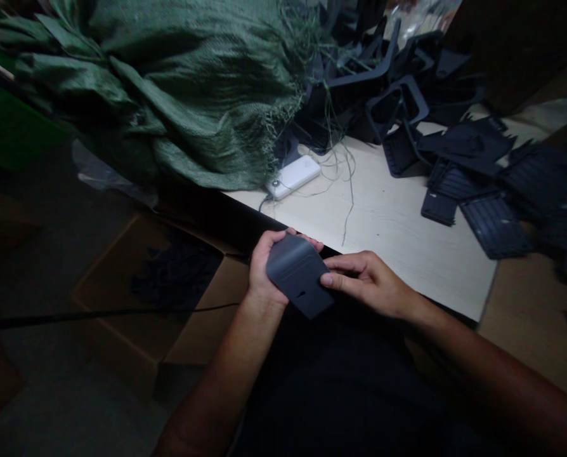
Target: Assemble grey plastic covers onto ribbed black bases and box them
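A dark grey plastic part (299,274) with a rounded bend and a small keyhole-shaped slot is held in front of the table's near edge. My left hand (265,270) wraps round its left side, thumb along the upper edge and fingertips showing behind it. My right hand (371,282) pinches its right edge between thumb and fingers. What lies behind the part is hidden. Beyond my hands, a white power bank or similar small device (297,176) with a cable rests on the pale table (383,216).
A green woven sack (207,95) with frayed threads covers the table's left part. Dark plastic frames (400,105) and ribbed plates (495,222) are piled at the back and right. A cardboard box (122,279) of dark pieces stands lower left, with a black cable (122,313) across it.
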The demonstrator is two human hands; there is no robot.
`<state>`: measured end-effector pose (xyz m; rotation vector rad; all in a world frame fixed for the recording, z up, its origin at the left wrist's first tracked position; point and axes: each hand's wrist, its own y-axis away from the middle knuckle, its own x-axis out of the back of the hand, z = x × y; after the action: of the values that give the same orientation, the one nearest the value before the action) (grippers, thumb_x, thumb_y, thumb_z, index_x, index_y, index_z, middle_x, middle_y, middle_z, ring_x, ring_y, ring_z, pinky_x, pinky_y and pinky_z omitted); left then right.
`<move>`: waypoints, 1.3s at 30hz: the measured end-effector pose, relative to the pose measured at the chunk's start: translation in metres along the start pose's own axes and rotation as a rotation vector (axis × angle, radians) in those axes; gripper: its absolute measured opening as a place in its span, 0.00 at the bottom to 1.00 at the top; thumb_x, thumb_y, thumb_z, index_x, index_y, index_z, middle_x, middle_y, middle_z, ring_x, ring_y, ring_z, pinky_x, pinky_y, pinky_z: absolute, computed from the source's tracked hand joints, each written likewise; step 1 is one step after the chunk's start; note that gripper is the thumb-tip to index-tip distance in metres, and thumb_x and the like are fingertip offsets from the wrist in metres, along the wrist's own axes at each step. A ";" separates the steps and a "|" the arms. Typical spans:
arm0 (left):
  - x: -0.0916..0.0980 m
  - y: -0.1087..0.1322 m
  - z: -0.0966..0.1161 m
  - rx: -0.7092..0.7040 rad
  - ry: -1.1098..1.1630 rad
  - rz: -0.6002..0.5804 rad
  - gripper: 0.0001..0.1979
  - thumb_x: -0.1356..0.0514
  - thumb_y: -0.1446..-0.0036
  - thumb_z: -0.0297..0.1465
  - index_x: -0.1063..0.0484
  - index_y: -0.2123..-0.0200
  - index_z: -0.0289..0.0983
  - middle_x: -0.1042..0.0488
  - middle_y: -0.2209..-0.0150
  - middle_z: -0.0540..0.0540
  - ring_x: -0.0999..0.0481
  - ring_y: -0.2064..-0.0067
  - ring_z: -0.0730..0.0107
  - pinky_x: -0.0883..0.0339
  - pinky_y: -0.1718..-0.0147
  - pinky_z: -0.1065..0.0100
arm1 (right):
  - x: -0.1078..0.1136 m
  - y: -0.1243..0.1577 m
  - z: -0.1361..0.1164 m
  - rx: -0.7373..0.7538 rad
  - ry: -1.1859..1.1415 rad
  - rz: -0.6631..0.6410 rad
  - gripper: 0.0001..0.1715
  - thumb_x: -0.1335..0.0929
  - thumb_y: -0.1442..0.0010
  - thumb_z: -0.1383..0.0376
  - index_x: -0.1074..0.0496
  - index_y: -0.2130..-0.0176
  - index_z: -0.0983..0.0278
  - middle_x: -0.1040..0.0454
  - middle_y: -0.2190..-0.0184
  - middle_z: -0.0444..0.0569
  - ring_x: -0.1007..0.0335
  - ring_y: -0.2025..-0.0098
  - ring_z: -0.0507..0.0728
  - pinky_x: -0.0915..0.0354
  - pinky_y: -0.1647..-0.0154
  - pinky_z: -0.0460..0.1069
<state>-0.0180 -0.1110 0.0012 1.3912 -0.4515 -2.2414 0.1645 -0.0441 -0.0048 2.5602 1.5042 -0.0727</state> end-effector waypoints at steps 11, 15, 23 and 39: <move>-0.013 0.000 -0.015 -0.083 -0.112 0.171 0.09 0.40 0.43 0.36 0.25 0.67 0.36 0.21 0.73 0.46 0.17 0.68 0.59 0.24 0.60 0.60 | 0.022 0.005 0.002 -0.150 -0.208 -0.122 0.19 0.26 0.33 0.54 0.16 0.50 0.63 0.16 0.58 0.48 0.20 0.59 0.56 0.29 0.50 0.50; -0.028 -0.012 -0.028 -0.244 -0.183 0.138 0.13 0.38 0.41 0.41 0.24 0.65 0.36 0.21 0.72 0.47 0.19 0.67 0.62 0.25 0.62 0.65 | 0.048 0.001 -0.005 -0.158 -0.249 -0.001 0.20 0.23 0.38 0.52 0.15 0.55 0.65 0.15 0.62 0.50 0.20 0.63 0.56 0.28 0.55 0.49; -0.066 -0.080 -0.055 -0.076 -0.424 0.002 0.18 0.44 0.32 0.45 0.27 0.63 0.35 0.20 0.72 0.40 0.19 0.69 0.61 0.26 0.63 0.62 | 0.124 -0.013 0.003 -0.086 -0.380 0.492 0.15 0.23 0.40 0.56 0.19 0.67 0.67 0.21 0.74 0.48 0.28 0.75 0.53 0.27 0.73 0.47; -0.083 -0.172 -0.080 -0.062 -0.372 -0.131 0.23 0.39 0.36 0.51 0.24 0.57 0.36 0.24 0.75 0.45 0.25 0.73 0.63 0.30 0.65 0.65 | 0.144 -0.021 0.036 0.036 -0.466 0.544 0.25 0.23 0.43 0.46 0.20 0.57 0.63 0.15 0.58 0.51 0.19 0.57 0.61 0.23 0.58 0.54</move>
<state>0.0495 0.0760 -0.0571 0.9969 -0.4169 -2.6090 0.2180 0.0841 -0.0612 2.6313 0.6304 -0.5772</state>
